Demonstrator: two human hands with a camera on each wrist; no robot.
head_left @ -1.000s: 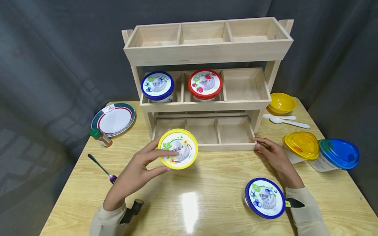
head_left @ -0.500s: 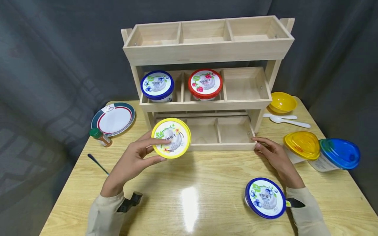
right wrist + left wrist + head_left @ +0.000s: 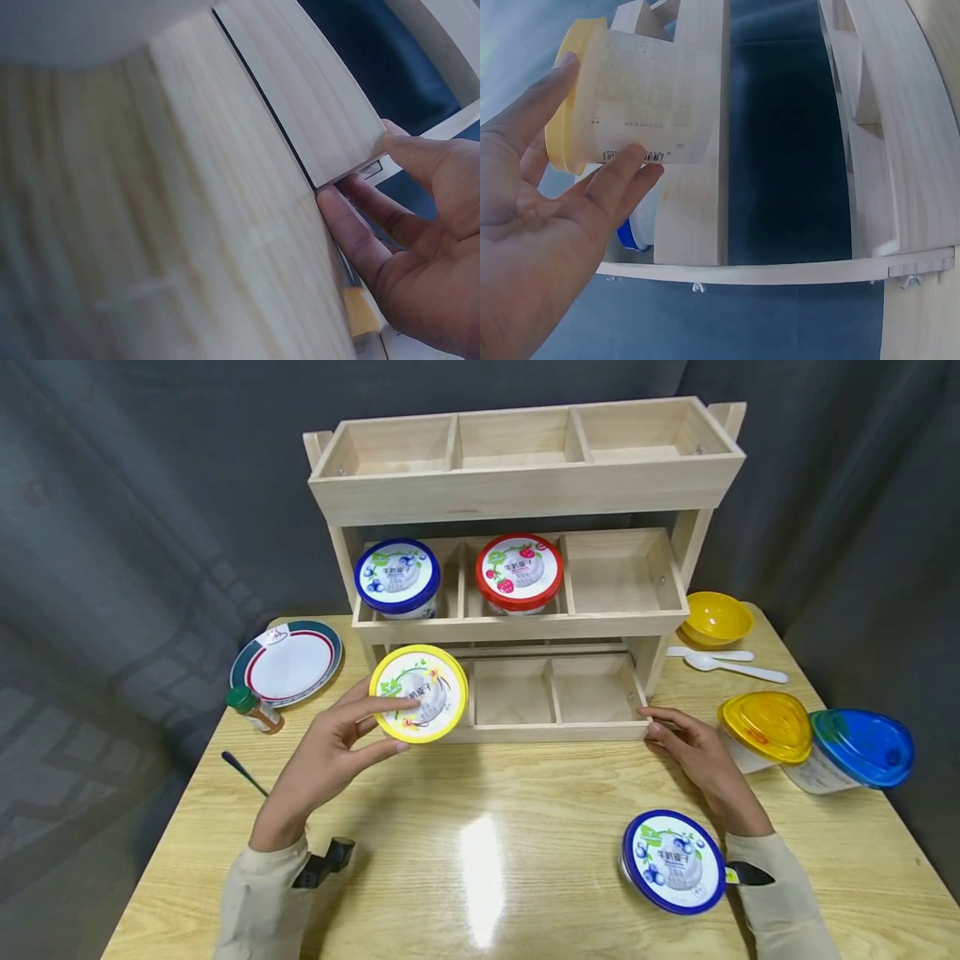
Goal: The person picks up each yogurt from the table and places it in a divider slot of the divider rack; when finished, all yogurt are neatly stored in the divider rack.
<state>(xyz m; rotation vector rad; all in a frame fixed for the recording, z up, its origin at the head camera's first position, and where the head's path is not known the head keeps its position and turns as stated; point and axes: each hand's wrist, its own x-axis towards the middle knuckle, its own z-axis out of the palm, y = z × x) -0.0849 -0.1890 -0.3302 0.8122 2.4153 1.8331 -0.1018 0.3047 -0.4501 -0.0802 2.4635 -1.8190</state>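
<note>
My left hand [image 3: 322,756] grips a tub with a yellow lid [image 3: 418,694], its thumb and fingers around the sides. The tub is raised in front of the lower left compartment of a three-tier wooden rack [image 3: 480,628]; the left wrist view shows its pale wall [image 3: 641,97]. My right hand [image 3: 701,764] holds the lower tier's front right corner, and the right wrist view shows the fingers at the board's end [image 3: 337,135]. A blueberry tub with a blue lid [image 3: 397,575] sits middle-tier left, a red-lidded strawberry tub [image 3: 519,572] in the middle compartment.
Another blue-lidded tub [image 3: 673,862] stands near my right forearm. Rightward are a yellow-lidded container [image 3: 765,727], a blue-lidded container [image 3: 858,747], a yellow bowl [image 3: 716,618] and white plastic utensils [image 3: 735,668]. A plate [image 3: 292,662], spice jar [image 3: 255,710] and fork [image 3: 243,772] lie left.
My left hand has moved the yellow-lidded tub leftward and farther back, toward the lower left compartment. My right hand stays at the rack's corner.
</note>
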